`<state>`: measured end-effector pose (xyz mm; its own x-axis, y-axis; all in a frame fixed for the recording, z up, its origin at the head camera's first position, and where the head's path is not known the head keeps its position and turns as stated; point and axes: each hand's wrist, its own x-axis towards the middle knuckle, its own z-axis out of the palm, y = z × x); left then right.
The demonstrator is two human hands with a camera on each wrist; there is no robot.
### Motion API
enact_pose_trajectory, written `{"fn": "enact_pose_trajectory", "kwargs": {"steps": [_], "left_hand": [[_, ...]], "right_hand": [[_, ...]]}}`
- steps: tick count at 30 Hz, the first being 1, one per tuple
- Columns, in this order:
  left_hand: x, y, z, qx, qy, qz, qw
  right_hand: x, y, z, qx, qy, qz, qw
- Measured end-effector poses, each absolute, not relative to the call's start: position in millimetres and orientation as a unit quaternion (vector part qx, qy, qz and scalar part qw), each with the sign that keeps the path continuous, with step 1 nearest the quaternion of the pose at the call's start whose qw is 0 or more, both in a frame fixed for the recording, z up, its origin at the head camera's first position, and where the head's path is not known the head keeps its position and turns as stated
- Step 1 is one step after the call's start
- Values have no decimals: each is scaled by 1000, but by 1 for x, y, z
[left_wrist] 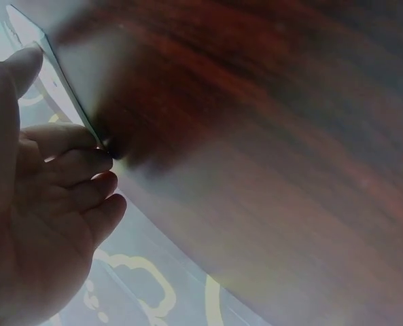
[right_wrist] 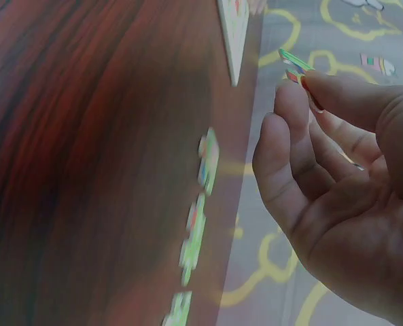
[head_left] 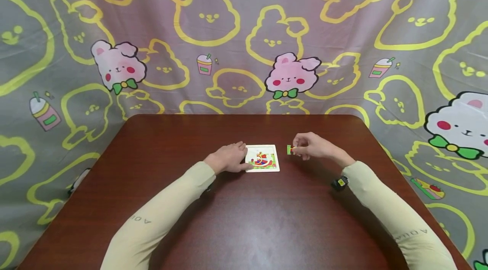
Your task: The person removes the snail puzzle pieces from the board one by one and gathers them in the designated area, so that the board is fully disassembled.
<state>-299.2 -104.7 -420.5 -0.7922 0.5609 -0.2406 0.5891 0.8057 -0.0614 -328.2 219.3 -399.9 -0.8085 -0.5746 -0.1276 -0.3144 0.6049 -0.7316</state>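
A square white puzzle board (head_left: pixel 262 170) lies on the table, its colourful picture partly filled in. My left hand (head_left: pixel 228 158) rests at the board's left side; its thumb and fingertips touch the edge, also seen in the left wrist view beside the board (left_wrist: pixel 65 88). To the right of the board, my right hand (head_left: pixel 310 146) pinches a small green and red puzzle piece (head_left: pixel 289 150) between thumb and fingertips. In the right wrist view, that puzzle piece (right_wrist: pixel 295 64) sticks out past the thumb, apart from the board.
Several loose puzzle pieces (right_wrist: pixel 193 234) lie in a row on the table in the right wrist view. The brown wooden table (head_left: pixel 236 219) ends at a patterned cloth (head_left: pixel 236 54) behind and at both sides.
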Motion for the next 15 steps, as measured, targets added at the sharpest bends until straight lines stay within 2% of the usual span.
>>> {"fn": "enact_pose_trajectory", "kwargs": {"steps": [15], "left_hand": [[-299,-107,-422,312,942,-79,98]], "right_hand": [[-326,266,-411,-222,878,-362,222]]}}
